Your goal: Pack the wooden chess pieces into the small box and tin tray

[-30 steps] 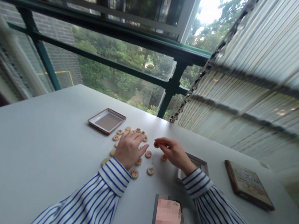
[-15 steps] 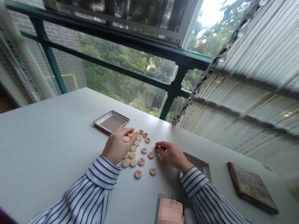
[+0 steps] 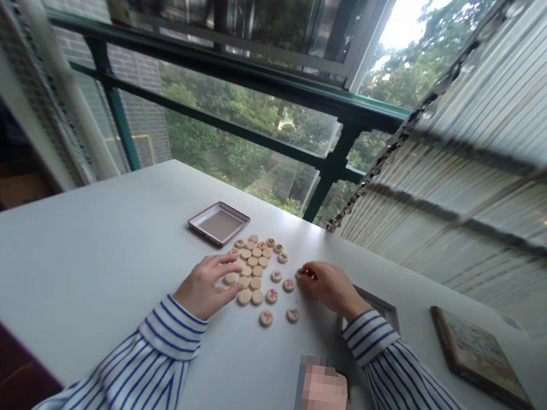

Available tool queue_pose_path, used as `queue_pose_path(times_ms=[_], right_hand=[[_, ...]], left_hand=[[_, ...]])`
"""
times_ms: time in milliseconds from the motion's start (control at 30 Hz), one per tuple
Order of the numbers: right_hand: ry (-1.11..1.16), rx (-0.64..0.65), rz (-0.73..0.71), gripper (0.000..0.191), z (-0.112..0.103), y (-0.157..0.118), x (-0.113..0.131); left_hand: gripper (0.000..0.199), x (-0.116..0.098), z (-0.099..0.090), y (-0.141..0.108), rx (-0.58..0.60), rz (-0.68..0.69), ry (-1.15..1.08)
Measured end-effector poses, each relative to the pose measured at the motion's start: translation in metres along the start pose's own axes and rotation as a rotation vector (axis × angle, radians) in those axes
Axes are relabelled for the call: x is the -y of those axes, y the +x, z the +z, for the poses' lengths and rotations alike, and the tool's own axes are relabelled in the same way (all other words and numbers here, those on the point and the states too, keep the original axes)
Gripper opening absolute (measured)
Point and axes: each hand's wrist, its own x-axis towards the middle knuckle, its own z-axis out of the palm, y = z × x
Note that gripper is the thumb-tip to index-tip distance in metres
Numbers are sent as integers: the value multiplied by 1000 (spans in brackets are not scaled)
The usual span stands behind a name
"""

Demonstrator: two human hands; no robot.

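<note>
Several round wooden pieces lie on the white table (image 3: 109,264). Most show plain faces, such as the blank piece (image 3: 255,283) in the close cluster; others carry red or dark characters, like the red-marked piece (image 3: 266,318). My left hand (image 3: 205,283) is at the cluster's left edge, fingers apart, its fingertips over or beside blank pieces. On the right, my right hand (image 3: 328,286) has its thumb and fingers closed on a wooden piece (image 3: 300,274) at the table surface. Its fingers partly cover that piece.
A shallow open tray (image 3: 219,222) lies behind the cluster. Another tray (image 3: 388,309) is partly under my right wrist. A flat decorated box (image 3: 480,356) rests at the right. A pixelated object (image 3: 327,407) is at the front. Green railing (image 3: 214,120) runs beyond the table.
My left hand has drawn back toward me and left, uncovering more pieces, and its fingers are apart. My right hand stays at its piece. The view has shifted slightly.
</note>
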Motion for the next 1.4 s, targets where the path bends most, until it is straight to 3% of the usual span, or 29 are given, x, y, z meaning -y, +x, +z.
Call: queue_pose_path(times_ms=[267,467,667,800,967,1067,1200,1400], right_hand=[[-99,47,29,37,-4,-2,2],[-111,-26,5,39,-10,-7,15],[-139,-70,-115,32,-18,-12,47],[-131,-97,-202,30,-19,-15,63],[-120,-99,-244,26,-17,-14,71],[-112,-96,-260,25,-17,-14,75],[-93,-100,-291,25,-17,-15,82],[-73,-102,-326,26,-18,-17,94]], left_hand=[[29,17,-1,-19,62,68,122],[29,22,-2,-31,79,-16,212],[19,16,0,-35,96,-119,248],[13,18,0,-34,108,-124,210],[17,16,-1,-31,17,-114,13],[21,10,-4,-28,-52,-208,-179],[26,2,-8,-25,-100,-480,-395],[35,-5,-12,-20,-89,-751,-666]])
